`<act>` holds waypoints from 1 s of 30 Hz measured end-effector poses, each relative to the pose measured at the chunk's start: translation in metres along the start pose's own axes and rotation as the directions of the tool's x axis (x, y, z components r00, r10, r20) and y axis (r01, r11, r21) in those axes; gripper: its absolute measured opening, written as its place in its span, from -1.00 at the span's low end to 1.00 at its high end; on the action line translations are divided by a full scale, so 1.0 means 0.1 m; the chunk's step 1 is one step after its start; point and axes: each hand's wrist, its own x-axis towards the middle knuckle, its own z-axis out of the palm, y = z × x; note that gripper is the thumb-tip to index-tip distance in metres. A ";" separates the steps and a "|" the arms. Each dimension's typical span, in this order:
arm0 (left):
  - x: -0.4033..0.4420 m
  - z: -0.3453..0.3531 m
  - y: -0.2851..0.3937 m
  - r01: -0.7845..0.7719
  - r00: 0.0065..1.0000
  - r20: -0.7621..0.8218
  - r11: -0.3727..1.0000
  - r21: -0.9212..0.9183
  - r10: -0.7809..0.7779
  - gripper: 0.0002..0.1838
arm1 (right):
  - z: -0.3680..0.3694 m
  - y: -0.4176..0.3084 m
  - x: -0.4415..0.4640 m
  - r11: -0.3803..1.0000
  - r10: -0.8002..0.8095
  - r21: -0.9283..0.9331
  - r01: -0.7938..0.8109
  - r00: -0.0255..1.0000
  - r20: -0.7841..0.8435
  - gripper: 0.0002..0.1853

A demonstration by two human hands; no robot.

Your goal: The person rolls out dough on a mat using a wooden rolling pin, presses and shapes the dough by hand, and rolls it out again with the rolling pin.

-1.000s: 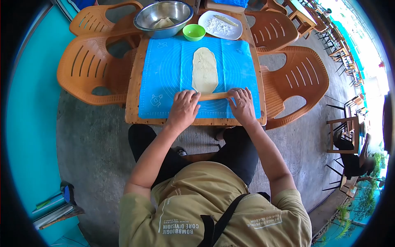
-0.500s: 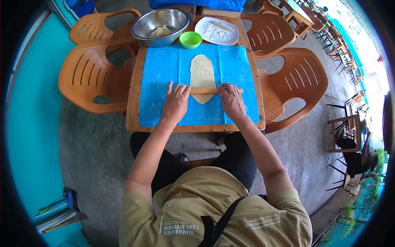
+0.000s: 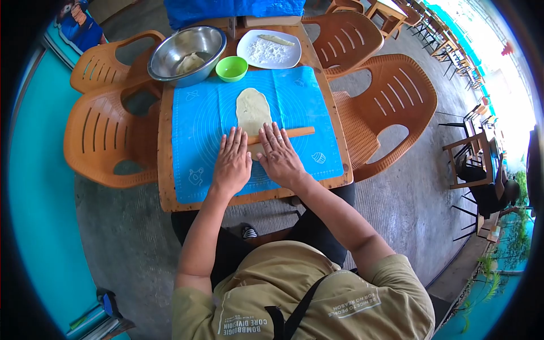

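A long oval of rolled-out dough (image 3: 253,110) lies on the blue printed mat (image 3: 310,107). Across its near part rests a wooden rolling pin (image 3: 300,132), slightly slanted, its right end sticking out past my fingers. My left hand (image 3: 232,164) lies flat at the pin's left end, fingers stretched out and covering that end. My right hand (image 3: 281,161) presses on the pin's middle, palm down, fingers straight and open. Between the two hands a little of the pin and of the dough's near end shows.
Behind the mat stand a steel bowl (image 3: 198,77) with dough inside, a green bowl (image 3: 232,69) and a white plate (image 3: 247,44) holding white powder and a long pale piece (image 3: 276,39). Orange chairs (image 3: 405,107) flank the wooden table (image 3: 165,170) on both sides.
My fingers were curled over the pin and now lie straight and flat. Both hands are closer together, the right moved inward along the pin. The pin has tilted slightly, and the camera view has shifted.
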 end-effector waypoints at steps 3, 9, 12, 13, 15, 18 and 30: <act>0.14 0.04 -0.08 0.031 0.999 0.010 0.999 -0.014 -0.031 -0.32 | -0.01 0.04 0.14 1.000 0.018 -0.007 -0.018 1.000 0.022 -0.25; 0.46 0.11 -0.27 0.033 0.999 -0.009 0.999 -0.013 -0.033 -0.30 | 0.00 0.18 0.51 0.996 0.082 0.033 -0.086 0.992 0.099 -0.23; 0.64 0.13 -0.31 0.065 0.998 -0.014 0.998 0.007 -0.065 -0.28 | 0.03 0.27 0.68 0.992 0.103 0.059 -0.110 0.988 0.114 -0.22; 0.68 0.11 -0.31 0.076 0.997 -0.003 0.996 0.051 -0.075 -0.28 | 0.03 0.30 0.73 0.989 0.103 0.093 -0.114 0.988 0.118 -0.23; 0.77 0.06 -0.31 0.118 0.993 0.015 0.992 0.045 -0.119 -0.29 | 0.00 0.34 0.76 0.985 0.095 0.130 -0.110 0.988 0.121 -0.24; 0.85 0.08 -0.34 0.133 0.990 0.026 0.986 0.102 -0.136 -0.28 | -0.12 0.37 0.59 0.972 0.042 0.232 -0.042 0.999 0.007 -0.27; 1.11 0.18 -0.54 0.099 0.987 -0.140 0.988 0.121 -0.082 -0.24 | -0.06 0.36 0.61 0.999 0.035 -0.006 -0.034 0.995 0.092 -0.26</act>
